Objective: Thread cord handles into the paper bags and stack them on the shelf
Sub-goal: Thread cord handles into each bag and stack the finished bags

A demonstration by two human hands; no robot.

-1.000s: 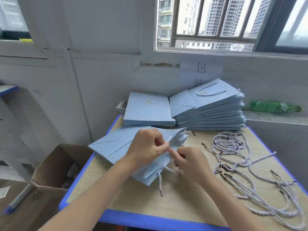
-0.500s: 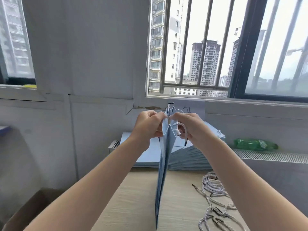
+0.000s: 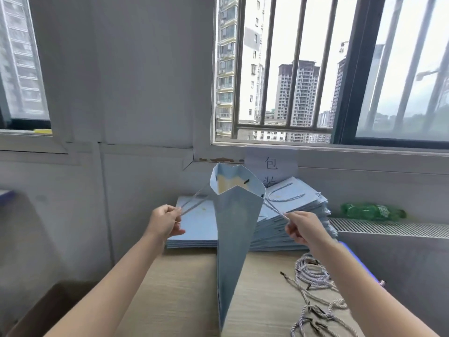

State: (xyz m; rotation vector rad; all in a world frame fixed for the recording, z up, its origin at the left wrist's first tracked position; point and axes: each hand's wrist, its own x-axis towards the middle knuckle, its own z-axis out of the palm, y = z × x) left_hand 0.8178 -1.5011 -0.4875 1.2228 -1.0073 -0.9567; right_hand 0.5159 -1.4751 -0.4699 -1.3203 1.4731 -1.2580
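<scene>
Head view: left hand (image 3: 163, 223) and right hand (image 3: 302, 228) fingers each pinching a taut cord handle, bag (image 3: 234, 229) mouth spread.

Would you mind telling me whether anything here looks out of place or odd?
One thing: a green plastic bottle lies on its side on the ledge right of the finished bag stack, unrelated to the bags. The loose cords lie tangled on the table.

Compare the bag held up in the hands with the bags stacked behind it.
The held bag stands upright with its mouth spread open; the stacked bags lie flat and folded. The left hand and right hand pull the held bag's cords taut to either side; the top stacked bag's cord handle lies slack on it. Both are light blue paper.
</scene>
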